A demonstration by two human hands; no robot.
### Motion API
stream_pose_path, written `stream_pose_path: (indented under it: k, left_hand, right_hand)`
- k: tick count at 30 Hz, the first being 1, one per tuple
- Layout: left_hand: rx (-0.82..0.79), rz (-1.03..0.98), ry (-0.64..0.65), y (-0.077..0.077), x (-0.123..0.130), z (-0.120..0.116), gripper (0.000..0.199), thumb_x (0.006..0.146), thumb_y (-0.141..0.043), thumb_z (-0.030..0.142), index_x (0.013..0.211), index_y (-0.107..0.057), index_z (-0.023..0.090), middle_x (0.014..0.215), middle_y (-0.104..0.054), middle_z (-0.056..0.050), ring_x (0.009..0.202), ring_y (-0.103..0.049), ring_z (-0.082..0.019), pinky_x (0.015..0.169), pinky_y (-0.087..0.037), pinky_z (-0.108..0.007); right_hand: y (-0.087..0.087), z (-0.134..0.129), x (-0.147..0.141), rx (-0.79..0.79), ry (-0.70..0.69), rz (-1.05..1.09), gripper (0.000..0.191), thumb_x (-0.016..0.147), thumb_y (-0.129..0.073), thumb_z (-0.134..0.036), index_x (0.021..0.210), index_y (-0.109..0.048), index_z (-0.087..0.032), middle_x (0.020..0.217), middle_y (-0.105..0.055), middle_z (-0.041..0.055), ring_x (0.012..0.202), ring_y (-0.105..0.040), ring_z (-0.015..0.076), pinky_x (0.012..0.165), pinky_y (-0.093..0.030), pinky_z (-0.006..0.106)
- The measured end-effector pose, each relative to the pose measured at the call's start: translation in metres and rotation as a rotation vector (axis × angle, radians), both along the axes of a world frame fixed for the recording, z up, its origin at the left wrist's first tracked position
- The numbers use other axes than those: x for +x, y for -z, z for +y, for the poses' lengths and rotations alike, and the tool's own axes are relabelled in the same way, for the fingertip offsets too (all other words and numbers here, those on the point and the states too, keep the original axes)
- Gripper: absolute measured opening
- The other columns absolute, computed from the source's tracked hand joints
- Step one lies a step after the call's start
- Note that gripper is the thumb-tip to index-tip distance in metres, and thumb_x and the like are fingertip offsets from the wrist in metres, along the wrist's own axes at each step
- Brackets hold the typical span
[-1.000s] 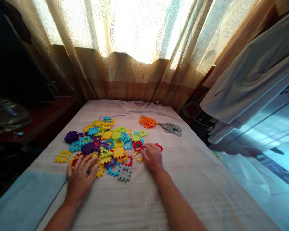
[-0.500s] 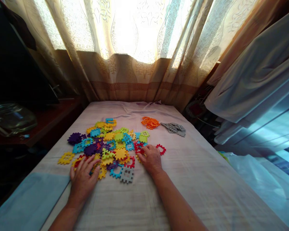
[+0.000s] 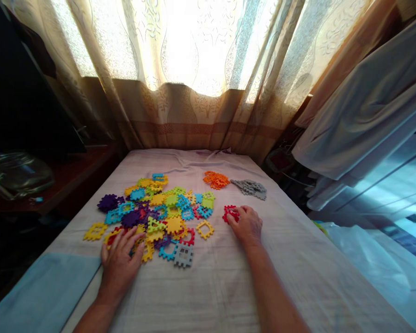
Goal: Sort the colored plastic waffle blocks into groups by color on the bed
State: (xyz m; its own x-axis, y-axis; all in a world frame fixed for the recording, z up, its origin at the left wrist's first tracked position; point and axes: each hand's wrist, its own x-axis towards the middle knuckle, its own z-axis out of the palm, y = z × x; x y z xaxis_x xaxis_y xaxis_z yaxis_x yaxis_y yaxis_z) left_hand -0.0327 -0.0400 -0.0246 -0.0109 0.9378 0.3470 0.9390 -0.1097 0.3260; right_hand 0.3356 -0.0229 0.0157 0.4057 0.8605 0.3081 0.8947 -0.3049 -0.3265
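My right hand (image 3: 247, 225) has its fingers closed on a red interlocking plastic tile (image 3: 229, 209), right of the mixed pile. A second red tile seems to lie beneath it; the fingers partly hide both. My left hand (image 3: 122, 252) rests with spread fingers on the near left edge of the pile, over yellow and red tiles (image 3: 113, 236). The pile holds yellow, blue, green, purple and red notched tiles. At its near edge lies a grey window-shaped tile (image 3: 183, 255). A yellow frame tile (image 3: 204, 229) lies apart, between the pile and my right hand.
Farther back on the sheet-covered surface (image 3: 222, 286) are an orange heap (image 3: 216, 180) and a grey heap (image 3: 251, 188) of tiles. A light blue cloth (image 3: 45, 291) covers the near left corner. A glass jug (image 3: 19, 175) stands on the dark side table. Curtains hang behind.
My right hand has moved right from the pile's edge, taking a red tile to where a lone red one lay. The yellow frame tile is now uncovered. My left hand has stayed in place.
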Motion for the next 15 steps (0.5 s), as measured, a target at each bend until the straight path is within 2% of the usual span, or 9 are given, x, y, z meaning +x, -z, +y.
stream_pose_path:
  k: [3,5,8,15]
  left_hand:
    - [-0.001,-0.003,0.009,0.003,-0.004,0.001,0.035,0.088,-0.045,0.04,0.111,-0.069,0.032,0.135,-0.06,-0.005,0.134,-0.042,-0.033,0.11,-0.018,-0.062]
    - [0.006,-0.002,0.012,0.004,-0.005,0.002,0.033,0.088,-0.047,0.039,0.111,-0.069,0.032,0.135,-0.061,-0.005,0.134,-0.043,-0.032,0.111,-0.017,-0.061]
    - [0.001,0.007,0.021,0.005,-0.007,0.002,0.033,0.087,-0.048,0.039,0.112,-0.068,0.034,0.135,-0.06,-0.004,0.134,-0.042,-0.032,0.111,-0.018,-0.061]
    - [0.006,0.009,0.019,0.0,-0.002,-0.001,0.032,0.087,-0.049,0.036,0.112,-0.069,0.034,0.134,-0.061,-0.004,0.133,-0.044,-0.032,0.111,-0.019,-0.06]
  right_hand:
    - [-0.005,0.001,-0.018,0.051,-0.129,-0.027,0.021,0.083,-0.059,-0.018,0.094,-0.075,-0.025,0.118,-0.062,0.0074,0.109,-0.052,0.0234,0.089,-0.035,0.037]
    - [-0.007,0.005,-0.032,0.024,-0.24,-0.039,0.026,0.081,-0.056,-0.011,0.086,-0.076,-0.027,0.117,-0.064,0.0054,0.111,-0.05,0.0223,0.092,-0.033,0.037]
    - [-0.005,0.015,-0.049,-0.055,-0.318,-0.059,0.028,0.082,-0.054,-0.01,0.08,-0.076,-0.027,0.116,-0.065,0.0049,0.112,-0.05,0.0228,0.093,-0.033,0.039]
    - [0.005,0.036,-0.062,-0.083,-0.323,-0.087,0.044,0.085,-0.048,-0.009,0.115,-0.069,-0.032,0.122,-0.063,0.0086,0.111,-0.051,0.0249,0.091,-0.036,0.041]
